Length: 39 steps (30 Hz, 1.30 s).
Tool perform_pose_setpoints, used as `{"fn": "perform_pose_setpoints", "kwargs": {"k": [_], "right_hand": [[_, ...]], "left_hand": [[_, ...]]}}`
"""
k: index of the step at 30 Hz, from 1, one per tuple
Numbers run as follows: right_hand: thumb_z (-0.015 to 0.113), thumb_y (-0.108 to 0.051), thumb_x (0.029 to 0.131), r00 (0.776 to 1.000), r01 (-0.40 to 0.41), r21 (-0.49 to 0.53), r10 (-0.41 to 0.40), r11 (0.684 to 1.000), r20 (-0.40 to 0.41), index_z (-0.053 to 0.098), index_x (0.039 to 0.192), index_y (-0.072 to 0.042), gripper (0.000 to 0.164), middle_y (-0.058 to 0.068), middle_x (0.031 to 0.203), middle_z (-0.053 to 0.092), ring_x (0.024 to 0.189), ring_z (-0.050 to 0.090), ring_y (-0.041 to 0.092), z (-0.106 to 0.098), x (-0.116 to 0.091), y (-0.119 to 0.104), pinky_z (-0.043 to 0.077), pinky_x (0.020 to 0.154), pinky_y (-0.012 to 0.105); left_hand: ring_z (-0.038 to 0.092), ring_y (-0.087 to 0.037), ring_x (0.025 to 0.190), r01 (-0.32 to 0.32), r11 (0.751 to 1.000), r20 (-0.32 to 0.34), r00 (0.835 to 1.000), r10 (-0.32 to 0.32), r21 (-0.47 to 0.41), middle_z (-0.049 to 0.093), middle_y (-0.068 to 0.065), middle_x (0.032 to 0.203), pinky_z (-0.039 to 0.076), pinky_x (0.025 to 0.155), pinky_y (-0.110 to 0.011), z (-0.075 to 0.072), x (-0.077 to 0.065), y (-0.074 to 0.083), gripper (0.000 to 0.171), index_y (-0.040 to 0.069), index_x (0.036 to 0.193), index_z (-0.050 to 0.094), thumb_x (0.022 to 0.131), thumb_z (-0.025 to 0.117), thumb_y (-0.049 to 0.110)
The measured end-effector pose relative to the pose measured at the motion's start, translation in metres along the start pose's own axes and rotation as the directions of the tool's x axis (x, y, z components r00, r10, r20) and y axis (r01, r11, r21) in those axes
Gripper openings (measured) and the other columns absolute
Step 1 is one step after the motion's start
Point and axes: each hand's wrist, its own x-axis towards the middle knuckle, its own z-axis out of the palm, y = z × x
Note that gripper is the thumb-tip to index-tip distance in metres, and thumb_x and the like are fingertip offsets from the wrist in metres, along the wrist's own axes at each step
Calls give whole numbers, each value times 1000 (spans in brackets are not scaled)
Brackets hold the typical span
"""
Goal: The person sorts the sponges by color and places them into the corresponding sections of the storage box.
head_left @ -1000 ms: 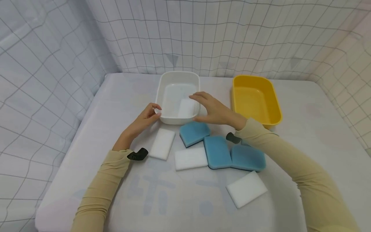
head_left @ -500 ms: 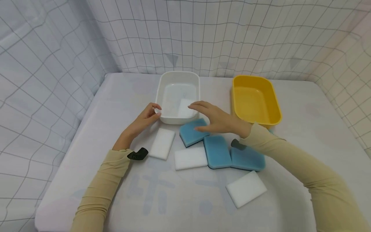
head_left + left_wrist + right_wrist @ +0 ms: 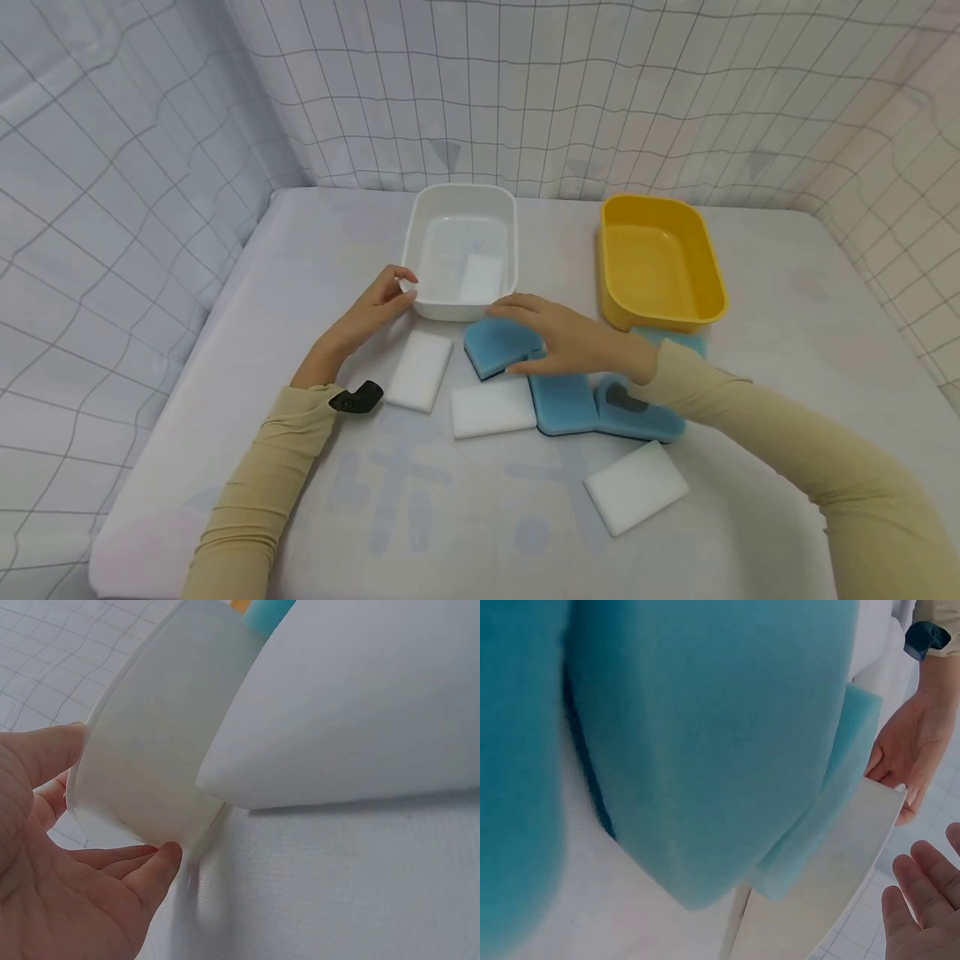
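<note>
In the head view my left hand [image 3: 371, 308] holds the front left corner of a white plastic tub [image 3: 453, 312]. The left wrist view shows its thumb at the rim and other fingers against the outer wall [image 3: 150, 765]. A white sponge block [image 3: 480, 279] lies inside, at the front right. My right hand [image 3: 562, 337] hovers with fingers extended over the blue sponges, covering part of the one nearest the tub [image 3: 495, 348] and a second one [image 3: 562, 408]. Nothing lies between its fingers. Dark-backed blue sponges fill much of the right wrist view, with the fingers [image 3: 930, 889] at its edge.
A yellow tub [image 3: 666, 321] stands at the back right. Further blue sponges [image 3: 645, 425] lie below and behind the right wrist. White sponge blocks rest at the left [image 3: 420, 371], middle [image 3: 492, 410] and front right [image 3: 636, 487]. Gridded cloth [image 3: 480, 92] hangs behind the table.
My right hand has drawn back from above the white tub's front right edge toward me, to over the blue sponges. The left hand and the tub have stayed in place.
</note>
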Motion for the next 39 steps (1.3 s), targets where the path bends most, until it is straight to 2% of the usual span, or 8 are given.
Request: {"fn": "perform_pose_setpoints", "kwargs": {"k": [22,31,39], "right_hand": [[69,-35,84,989,70,11,-71,997,128,43,138,-8,66,7,136,48,121,49,18,22,-22,-14,45,100,33],[69,-35,83,982,16,14,-18,1000,188,41,140,-13,67,3,138,45,121,48,15,27,-25,-20,45,100,33],[71,-34,82,982,31,-3,-30,1000,189,42,139,-12,67,5,137,46,121,49,16,32,-27,-20,45,100,34]], "left_hand": [[35,-18,78,10,1000,-6,1000,-10,8,36,-7,82,30,72,-29,1,0,-1,30,10,124,32,100,43,22],[35,-15,77,4,1000,-10,1000,-4,9,36,-4,82,30,71,-28,0,-1,0,31,9,125,32,99,44,22],[34,-14,75,5,1000,-12,1000,-5,2,35,-4,81,30,71,-27,1,0,0,31,8,125,33,100,44,21]]}}
